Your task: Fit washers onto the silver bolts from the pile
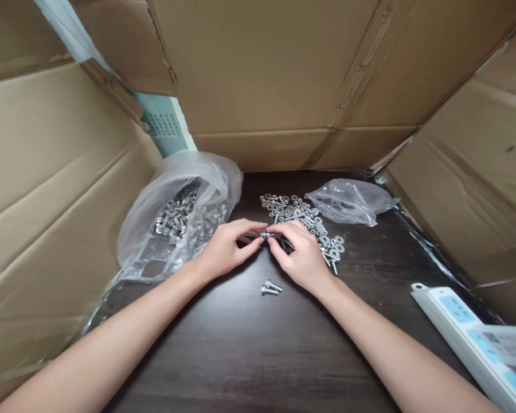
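Between the fingertips of both hands is a small metal bolt with what looks like a washer or nut on it. My left hand pinches its left end, and my right hand pinches the right end. Two bolts lie side by side on the dark table, nearer to me than the hands. Beyond and beside my right hand spreads a loose pile of bolts, nuts and flat washers, partly hidden by that hand.
An open clear plastic bag holding many bolts stands at the left. A flat clear bag lies at the back right. A white power strip is at the right edge. Cardboard walls surround the table's back and sides.
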`<state>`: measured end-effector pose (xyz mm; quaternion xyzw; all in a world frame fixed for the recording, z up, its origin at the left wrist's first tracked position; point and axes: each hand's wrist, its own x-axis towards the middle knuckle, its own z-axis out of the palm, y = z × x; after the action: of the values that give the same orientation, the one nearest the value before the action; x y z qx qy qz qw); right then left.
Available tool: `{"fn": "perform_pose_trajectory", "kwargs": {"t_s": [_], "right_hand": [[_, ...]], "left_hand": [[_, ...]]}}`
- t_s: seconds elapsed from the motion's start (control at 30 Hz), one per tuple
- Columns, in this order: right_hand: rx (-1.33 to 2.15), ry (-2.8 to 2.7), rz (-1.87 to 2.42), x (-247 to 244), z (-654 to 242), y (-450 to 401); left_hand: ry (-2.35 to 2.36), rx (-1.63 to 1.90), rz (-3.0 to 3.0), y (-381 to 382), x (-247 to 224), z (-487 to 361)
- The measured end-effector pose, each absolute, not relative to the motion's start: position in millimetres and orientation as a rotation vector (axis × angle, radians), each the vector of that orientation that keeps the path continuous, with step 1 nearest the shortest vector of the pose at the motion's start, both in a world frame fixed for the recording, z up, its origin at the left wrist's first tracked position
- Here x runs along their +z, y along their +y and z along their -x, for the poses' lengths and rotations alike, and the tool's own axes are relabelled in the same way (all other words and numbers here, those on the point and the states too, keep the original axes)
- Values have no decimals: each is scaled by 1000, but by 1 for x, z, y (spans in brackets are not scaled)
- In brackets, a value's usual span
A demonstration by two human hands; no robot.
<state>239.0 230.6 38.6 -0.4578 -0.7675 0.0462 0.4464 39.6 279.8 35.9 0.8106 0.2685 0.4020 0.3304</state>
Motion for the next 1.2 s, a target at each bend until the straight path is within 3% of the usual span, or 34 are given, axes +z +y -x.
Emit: {"fn": "perform_pose_trajectory", "kwargs": {"t_s": [1.2], "right_hand": [[149,-1863,1184,41,-238,229]], "left_hand": [[818,981,-2186,279,39,-39]]}}
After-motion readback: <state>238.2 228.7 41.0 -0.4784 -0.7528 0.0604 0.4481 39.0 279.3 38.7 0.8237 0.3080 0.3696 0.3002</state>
